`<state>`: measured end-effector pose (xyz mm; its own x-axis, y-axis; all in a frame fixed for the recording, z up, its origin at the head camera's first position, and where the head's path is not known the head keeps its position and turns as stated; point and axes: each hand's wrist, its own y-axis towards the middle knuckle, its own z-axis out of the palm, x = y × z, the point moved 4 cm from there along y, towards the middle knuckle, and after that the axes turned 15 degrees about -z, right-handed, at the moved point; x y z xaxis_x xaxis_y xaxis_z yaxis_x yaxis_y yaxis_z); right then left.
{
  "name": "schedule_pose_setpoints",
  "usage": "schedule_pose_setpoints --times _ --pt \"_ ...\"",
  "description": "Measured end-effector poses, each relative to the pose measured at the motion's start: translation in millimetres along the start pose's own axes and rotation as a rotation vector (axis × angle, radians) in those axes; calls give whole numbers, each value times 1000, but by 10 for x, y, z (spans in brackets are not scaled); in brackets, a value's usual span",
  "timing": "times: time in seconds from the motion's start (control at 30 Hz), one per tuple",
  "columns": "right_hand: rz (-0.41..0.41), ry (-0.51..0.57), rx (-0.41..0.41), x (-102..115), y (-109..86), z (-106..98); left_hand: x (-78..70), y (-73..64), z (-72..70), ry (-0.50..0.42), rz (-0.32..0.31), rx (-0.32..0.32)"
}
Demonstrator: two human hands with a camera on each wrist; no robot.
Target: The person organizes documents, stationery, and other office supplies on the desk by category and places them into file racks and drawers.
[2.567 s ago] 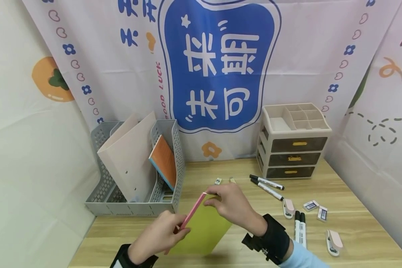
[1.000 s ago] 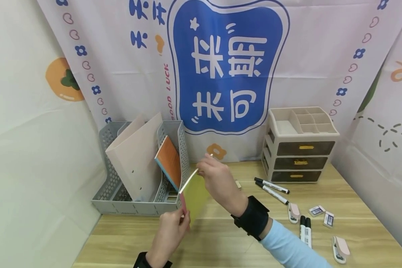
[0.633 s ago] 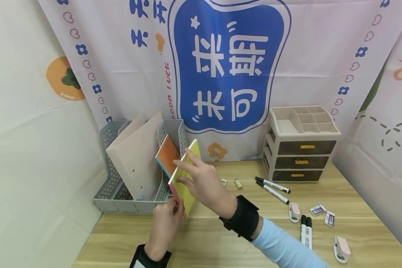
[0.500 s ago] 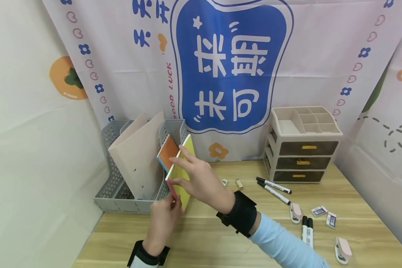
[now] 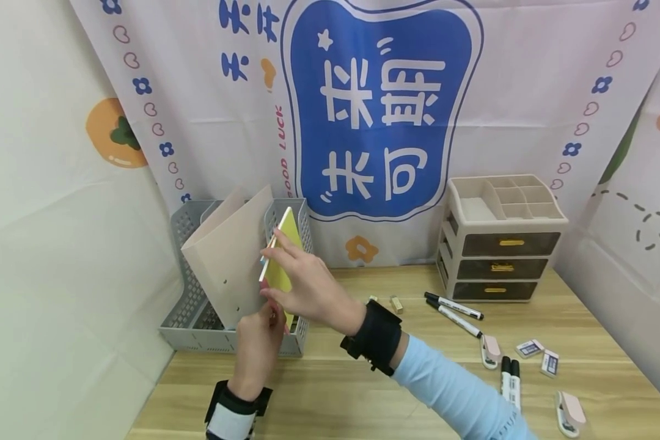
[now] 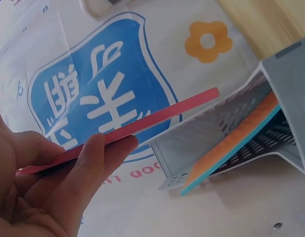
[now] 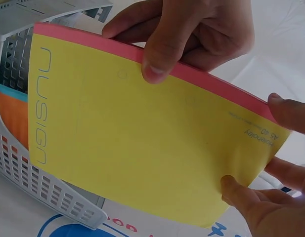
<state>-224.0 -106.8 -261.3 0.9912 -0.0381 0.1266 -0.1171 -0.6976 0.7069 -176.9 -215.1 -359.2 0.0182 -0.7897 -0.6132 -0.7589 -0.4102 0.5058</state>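
Observation:
A yellow notebook [image 7: 127,128] with a pink spine is held upright at a tilt between both hands. My left hand [image 5: 258,342] pinches the spine low down, thumb on the yellow cover in the right wrist view. Higher up, my right hand [image 5: 313,287] grips the white-paged end, fingers spread along its edge. The notebook overlaps the right compartment of a grey file organizer [image 5: 187,337]; whether it touches the organizer, I cannot tell. An orange notebook with a blue edge [image 6: 236,140] leans inside that compartment, mostly hidden in the head view.
Pale folders [image 5: 233,256] lean in the organizer's left part. A drawer box [image 5: 506,244] stands at the back right. Markers [image 5: 453,308], staplers [image 5: 569,412] and small erasers [image 5: 530,348] lie on the right of the wooden table [image 5: 352,391].
Both hands have carried the notebook left and away from me, from over the table to the organizer. It has turned more upright, and the right hand's hold has shifted along its edge.

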Motion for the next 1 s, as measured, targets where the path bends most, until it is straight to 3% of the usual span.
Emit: schedule_pose_setpoints --times 0.37,0.6,0.73,1.0 --pt "41 11 1 -295 137 96 70 260 102 6 -53 30" --pt "73 19 39 -441 213 201 155 374 161 56 -57 -11" --pt "93 51 59 -446 222 267 196 352 154 64 -71 -5" --pt "50 22 69 -353 296 262 159 297 28 71 -67 -14"
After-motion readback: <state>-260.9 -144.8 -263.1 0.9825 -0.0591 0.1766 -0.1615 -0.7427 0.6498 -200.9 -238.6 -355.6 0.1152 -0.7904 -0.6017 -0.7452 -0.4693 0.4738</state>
